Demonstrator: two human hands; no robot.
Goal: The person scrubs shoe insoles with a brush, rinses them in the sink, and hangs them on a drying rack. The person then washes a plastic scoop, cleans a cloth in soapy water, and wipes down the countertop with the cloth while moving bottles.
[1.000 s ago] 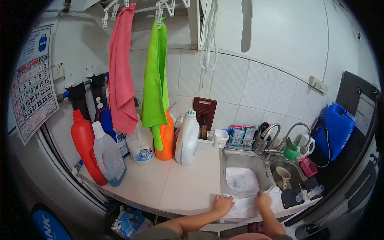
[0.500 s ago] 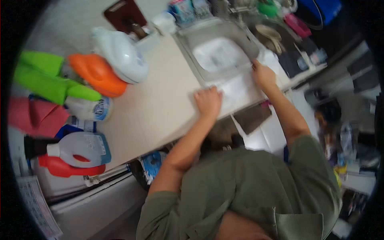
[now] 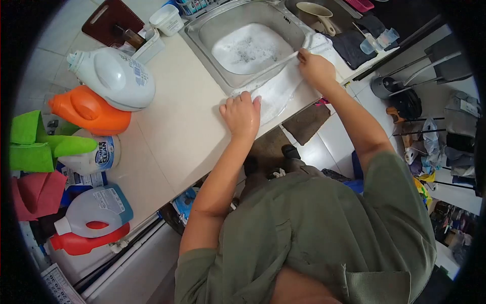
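A wet white cloth [image 3: 277, 95] lies flat on the counter along the front edge of the steel sink [image 3: 223, 83]. My left hand [image 3: 241, 114] rests at the cloth's left end, fingers bent over the counter; whether it grips the fabric is unclear. My right hand [image 3: 316, 70] pinches the cloth's upper edge near the sink's front right corner. Suds and white soapy water [image 3: 251, 48] fill the bottom of the basin.
A second basin holds a beige dipper [image 3: 316, 12]. Right of the cloth lie a dark cloth [image 3: 352, 48] and clear cups [image 3: 377, 43]. Detergent bottles, including an orange one [image 3: 93, 109], line the left. A white tub [image 3: 167, 21] stands behind the counter's left part.
The view has tilted down and turned, showing my shirt and the floor. Both hands remain at the cloth by the sink; my right hand now holds its edge up near the rim.
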